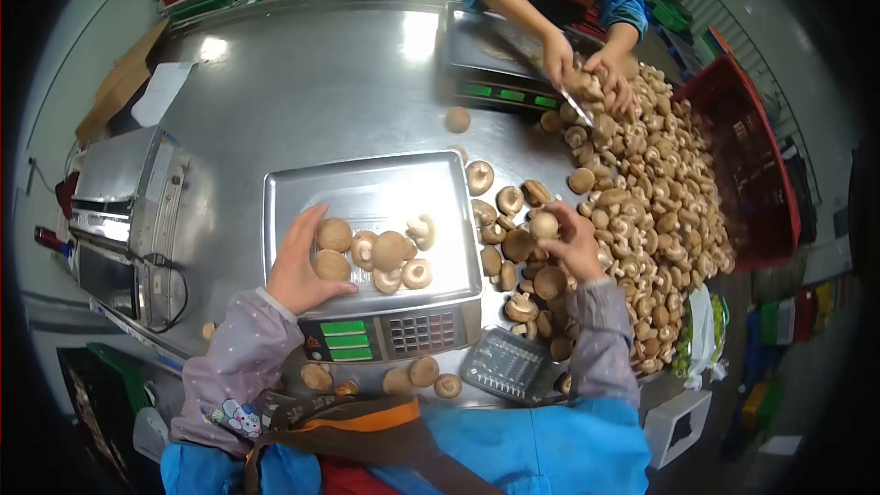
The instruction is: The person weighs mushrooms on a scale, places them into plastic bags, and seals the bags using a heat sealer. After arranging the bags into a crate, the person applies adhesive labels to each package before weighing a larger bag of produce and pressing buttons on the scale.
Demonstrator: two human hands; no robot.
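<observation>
A digital scale [429, 332] with a metal tray stands in front of me, its display lit green. Several brown mushrooms [390, 251] lie on the tray, some caps up and some stems up. My left hand [307, 266] rests at the tray's left side, thumb and fingers apart beside two mushrooms, holding nothing. To the right of the tray, my right hand [572, 243] has its fingers closed on a pale mushroom [544, 225], above loose mushrooms. Under that hand and further right spreads a large pile of mushrooms [655, 211].
Across the table, a co-worker's hands [587, 69] handle mushrooms beside a second scale [500, 60]. A red crate [747, 165] stands behind the pile. An empty clear plastic tray [509, 365] lies near the front edge. At the left is a metal machine [124, 188].
</observation>
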